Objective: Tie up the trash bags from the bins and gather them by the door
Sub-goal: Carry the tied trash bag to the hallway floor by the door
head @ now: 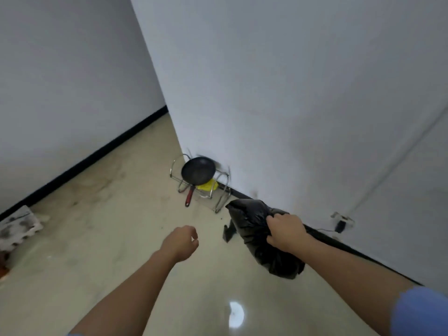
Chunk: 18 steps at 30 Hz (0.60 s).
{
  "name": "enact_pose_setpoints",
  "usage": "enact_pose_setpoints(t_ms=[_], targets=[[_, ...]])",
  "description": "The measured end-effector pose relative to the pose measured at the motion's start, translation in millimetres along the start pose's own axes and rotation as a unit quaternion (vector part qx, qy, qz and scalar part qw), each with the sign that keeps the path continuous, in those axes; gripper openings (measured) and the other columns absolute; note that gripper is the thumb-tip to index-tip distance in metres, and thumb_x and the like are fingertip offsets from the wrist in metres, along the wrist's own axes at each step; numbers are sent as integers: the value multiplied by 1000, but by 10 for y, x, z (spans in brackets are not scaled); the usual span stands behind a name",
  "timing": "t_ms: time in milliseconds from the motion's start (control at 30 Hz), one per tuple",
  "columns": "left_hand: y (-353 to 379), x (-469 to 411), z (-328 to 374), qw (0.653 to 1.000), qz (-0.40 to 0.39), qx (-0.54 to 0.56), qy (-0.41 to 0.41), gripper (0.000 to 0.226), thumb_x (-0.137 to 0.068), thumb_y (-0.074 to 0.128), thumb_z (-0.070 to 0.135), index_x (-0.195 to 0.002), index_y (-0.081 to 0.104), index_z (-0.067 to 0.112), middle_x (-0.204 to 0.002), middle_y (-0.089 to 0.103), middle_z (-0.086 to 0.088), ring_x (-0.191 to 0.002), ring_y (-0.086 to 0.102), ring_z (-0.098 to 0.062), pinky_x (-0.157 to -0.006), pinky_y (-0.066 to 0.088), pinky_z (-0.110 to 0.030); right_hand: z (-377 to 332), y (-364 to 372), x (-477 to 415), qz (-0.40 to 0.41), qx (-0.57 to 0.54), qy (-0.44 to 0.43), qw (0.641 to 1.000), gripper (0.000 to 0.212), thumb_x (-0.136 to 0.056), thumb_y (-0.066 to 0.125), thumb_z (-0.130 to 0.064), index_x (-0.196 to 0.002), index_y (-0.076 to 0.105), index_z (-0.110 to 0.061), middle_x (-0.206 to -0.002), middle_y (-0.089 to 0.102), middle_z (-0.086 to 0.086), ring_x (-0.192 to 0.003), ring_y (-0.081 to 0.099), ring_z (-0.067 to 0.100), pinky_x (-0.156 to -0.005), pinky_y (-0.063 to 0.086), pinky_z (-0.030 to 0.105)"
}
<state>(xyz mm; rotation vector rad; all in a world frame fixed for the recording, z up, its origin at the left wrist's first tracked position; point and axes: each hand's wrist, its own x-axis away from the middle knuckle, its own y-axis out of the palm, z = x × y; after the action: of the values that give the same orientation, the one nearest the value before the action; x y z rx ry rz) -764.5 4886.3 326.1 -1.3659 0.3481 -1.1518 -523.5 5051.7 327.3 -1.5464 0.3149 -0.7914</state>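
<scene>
Above floor (pixel 109 238), right hand (pixel 286 232) grips bag (pixel 248 220).

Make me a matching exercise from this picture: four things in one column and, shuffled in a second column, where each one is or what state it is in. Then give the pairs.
Things
1. trash bag
2. frying pan
3. left hand
4. black plug

Place or state
A. on the wire rack by the wall
B. at the wall socket
C. holding nothing, above the floor
D. gripped by the right hand

Pairs: 1-D, 2-A, 3-C, 4-B
</scene>
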Motion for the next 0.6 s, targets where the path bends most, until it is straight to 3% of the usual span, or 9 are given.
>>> enact_pose_setpoints(t_ms=[233,467,600], targets=[[-911,-109,-1859,993,35,11,-111,26,-90,49,31,-111,61,21,-123,61,-3,-113,56,-24,-89,46,-33,-1483,-945,-1508,58,46,-97,993,35,-90,50,-45,-109,54,-15,-107,64,4,-92,64,26,-68,42,33],[-1610,-608,-3068,982,70,31,-170,25,-90,49,31,-111,60,23,-124,59,-3,-113,55,-24,-89,45,-34,-2642,-1599,-2934,82,82,-179,977,37,-90,52,-45,-109,57,-14,-105,66,6,-93,66,27,-66,41,32],[-2069,-1187,-3715,977,84,30,-195,27,-91,49,31,-114,59,22,-125,58,-3,-113,55,-23,-87,44,-33,-3238,-1841,-3904,79,104,-216,968,40,-88,54,-45,-111,59,-13,-108,66,9,-98,65,31,-73,45,35]])
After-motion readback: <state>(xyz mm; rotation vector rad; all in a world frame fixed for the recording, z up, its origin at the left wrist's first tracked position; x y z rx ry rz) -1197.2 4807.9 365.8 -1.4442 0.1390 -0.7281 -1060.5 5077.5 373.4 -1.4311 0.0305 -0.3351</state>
